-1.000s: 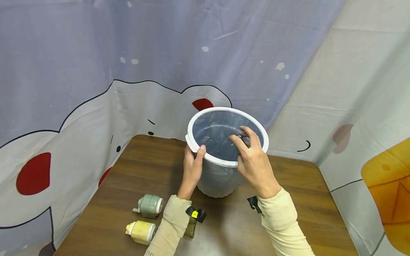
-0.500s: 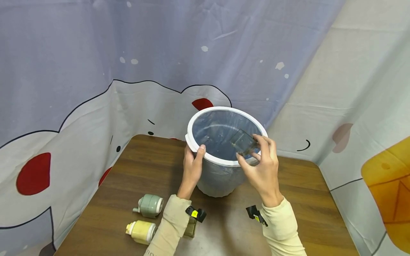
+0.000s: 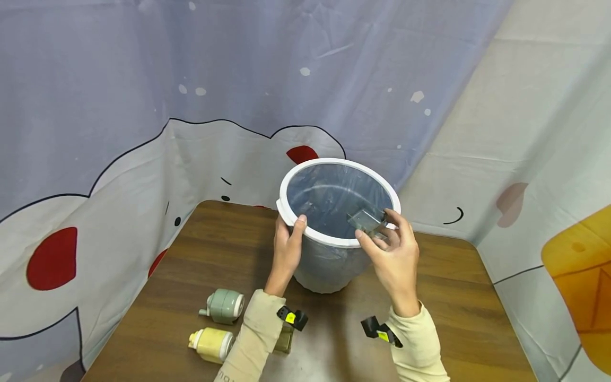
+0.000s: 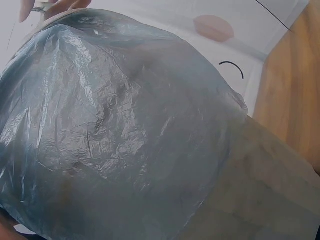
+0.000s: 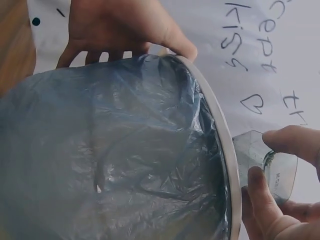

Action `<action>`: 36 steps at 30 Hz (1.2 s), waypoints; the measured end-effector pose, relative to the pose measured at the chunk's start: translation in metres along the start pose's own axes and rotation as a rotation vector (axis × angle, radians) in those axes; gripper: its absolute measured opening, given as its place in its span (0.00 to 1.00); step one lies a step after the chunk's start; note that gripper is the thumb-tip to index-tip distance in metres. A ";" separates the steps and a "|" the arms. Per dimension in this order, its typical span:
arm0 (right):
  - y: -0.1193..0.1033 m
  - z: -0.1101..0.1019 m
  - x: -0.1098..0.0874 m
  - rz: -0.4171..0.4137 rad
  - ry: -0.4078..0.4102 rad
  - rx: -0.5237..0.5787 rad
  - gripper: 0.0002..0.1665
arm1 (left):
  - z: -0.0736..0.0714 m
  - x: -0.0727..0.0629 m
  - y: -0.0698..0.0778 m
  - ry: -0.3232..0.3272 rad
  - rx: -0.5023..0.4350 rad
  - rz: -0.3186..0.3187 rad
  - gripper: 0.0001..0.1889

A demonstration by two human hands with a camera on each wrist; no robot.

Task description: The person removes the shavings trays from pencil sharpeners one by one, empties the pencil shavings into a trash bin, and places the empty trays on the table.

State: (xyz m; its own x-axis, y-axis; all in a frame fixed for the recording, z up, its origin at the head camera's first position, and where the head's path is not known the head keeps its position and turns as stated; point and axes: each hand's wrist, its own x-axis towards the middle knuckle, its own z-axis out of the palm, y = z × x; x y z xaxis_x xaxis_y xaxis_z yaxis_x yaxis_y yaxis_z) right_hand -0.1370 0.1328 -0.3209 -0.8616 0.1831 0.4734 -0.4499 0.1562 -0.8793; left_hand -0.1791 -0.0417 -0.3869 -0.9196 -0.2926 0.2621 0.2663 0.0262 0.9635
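A trash can (image 3: 324,268) with a white rim and a bluish plastic liner stands on the wooden table. My left hand (image 3: 287,252) grips its near-left edge, thumb over the rim and fingers along the outer wall. At the rim's right side my right hand (image 3: 392,252) holds a small clear squarish container (image 3: 366,218) between thumb and fingers, tilted over the opening. Up close in the right wrist view, the clear container (image 5: 243,150) shows a round opening and faint lettering. The liner-covered wall (image 4: 115,125) fills most of the left wrist view.
A green bottle (image 3: 224,306) and a yellow bottle (image 3: 212,345) lie on their sides at the table's front left. An olive transparent block-like item (image 3: 284,339) is partly hidden by the left wrist's strap. A printed curtain (image 3: 229,63) hangs behind the table.
My right hand has drawn back from inside the can toward its right rim, turning the clear container into plain view. The left hand keeps its grip on the rim.
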 end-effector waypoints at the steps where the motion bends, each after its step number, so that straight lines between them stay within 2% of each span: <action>1: 0.003 -0.002 0.000 0.003 0.006 0.017 0.37 | 0.000 -0.002 0.005 0.001 -0.001 0.001 0.30; 7: 0.022 -0.015 -0.002 -0.017 -0.012 0.142 0.37 | 0.001 -0.004 0.008 0.008 0.003 -0.013 0.29; 13: 0.018 -0.024 -0.009 -0.036 -0.124 0.307 0.38 | 0.002 -0.005 0.009 0.007 0.006 -0.020 0.30; 16: 0.015 -0.027 -0.014 -0.036 -0.172 0.349 0.39 | 0.002 -0.005 0.010 0.011 0.005 -0.024 0.30; 21: 0.016 -0.030 -0.021 -0.096 -0.237 0.397 0.40 | 0.001 -0.005 0.010 0.015 0.013 -0.028 0.30; 28: 0.024 -0.035 -0.037 -0.110 -0.372 0.336 0.41 | 0.000 -0.005 0.011 0.015 0.023 -0.027 0.29; 34: 0.039 -0.045 -0.054 -0.107 -0.424 0.335 0.41 | 0.000 -0.004 0.011 0.012 0.036 -0.031 0.29; 36: 0.047 -0.049 -0.060 -0.087 -0.438 0.323 0.41 | 0.000 -0.001 0.003 0.011 0.039 -0.031 0.30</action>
State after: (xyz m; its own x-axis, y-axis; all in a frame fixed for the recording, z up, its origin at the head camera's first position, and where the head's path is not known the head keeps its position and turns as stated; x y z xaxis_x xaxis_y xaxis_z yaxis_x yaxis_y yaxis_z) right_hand -0.0949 0.1763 -0.3877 -0.8044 -0.2487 0.5395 -0.5133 -0.1661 -0.8420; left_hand -0.1772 -0.0409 -0.3843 -0.9238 -0.3045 0.2321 0.2265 0.0540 0.9725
